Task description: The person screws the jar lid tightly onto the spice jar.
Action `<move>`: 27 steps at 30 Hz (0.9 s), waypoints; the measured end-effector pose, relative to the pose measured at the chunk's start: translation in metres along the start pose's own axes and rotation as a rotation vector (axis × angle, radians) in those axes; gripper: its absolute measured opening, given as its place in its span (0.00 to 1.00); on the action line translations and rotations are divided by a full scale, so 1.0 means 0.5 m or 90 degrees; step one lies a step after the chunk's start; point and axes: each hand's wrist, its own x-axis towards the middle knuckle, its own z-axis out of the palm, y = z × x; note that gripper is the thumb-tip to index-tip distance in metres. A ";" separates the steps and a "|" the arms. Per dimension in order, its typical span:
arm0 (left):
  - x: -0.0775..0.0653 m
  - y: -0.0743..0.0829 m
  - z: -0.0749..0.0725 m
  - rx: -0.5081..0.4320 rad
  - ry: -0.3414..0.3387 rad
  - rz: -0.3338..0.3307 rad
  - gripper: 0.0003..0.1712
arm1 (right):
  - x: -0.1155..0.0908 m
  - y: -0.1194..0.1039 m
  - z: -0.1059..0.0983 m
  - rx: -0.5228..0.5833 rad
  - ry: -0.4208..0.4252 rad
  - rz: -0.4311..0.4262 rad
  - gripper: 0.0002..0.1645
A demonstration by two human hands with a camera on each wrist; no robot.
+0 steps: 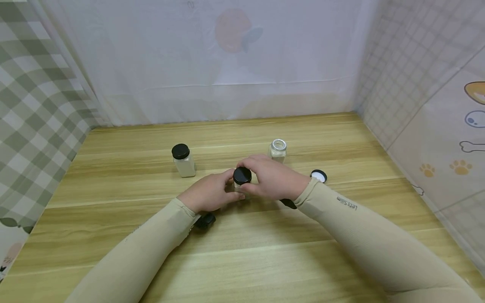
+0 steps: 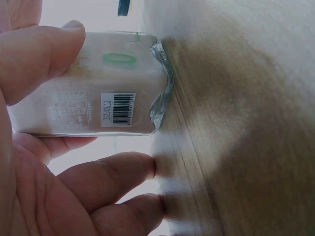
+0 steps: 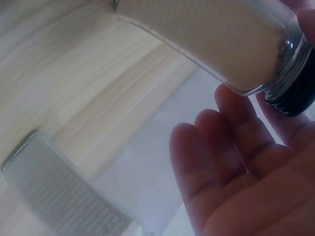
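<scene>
A square glass spice jar of pale powder, with a barcode label, stands between my hands at the middle of the table. My left hand grips its body, thumb on the near side. Its black screw lid sits on the jar's neck, slightly raised with threads showing below in the right wrist view. My right hand holds that lid between thumb and fingers. Just behind the right hand is a lidless jar, its rim exposed. Beside the right wrist another black lid lies with its white inside up.
A third jar, capped in black, stands upright left of the hands. All of this is on a wood-grain table. A white curtain closes off the back, and a patterned sheet hangs along the right side.
</scene>
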 end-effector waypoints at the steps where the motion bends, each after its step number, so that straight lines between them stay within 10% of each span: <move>1: 0.000 0.000 0.000 -0.001 0.000 -0.001 0.19 | 0.000 0.000 0.000 0.001 0.001 0.001 0.21; 18: -0.001 -0.002 0.002 0.004 0.002 0.002 0.21 | 0.001 -0.001 0.001 0.035 0.008 0.044 0.22; 27: -0.001 -0.001 0.001 0.005 0.001 -0.004 0.20 | -0.003 0.005 -0.006 0.001 -0.009 -0.017 0.34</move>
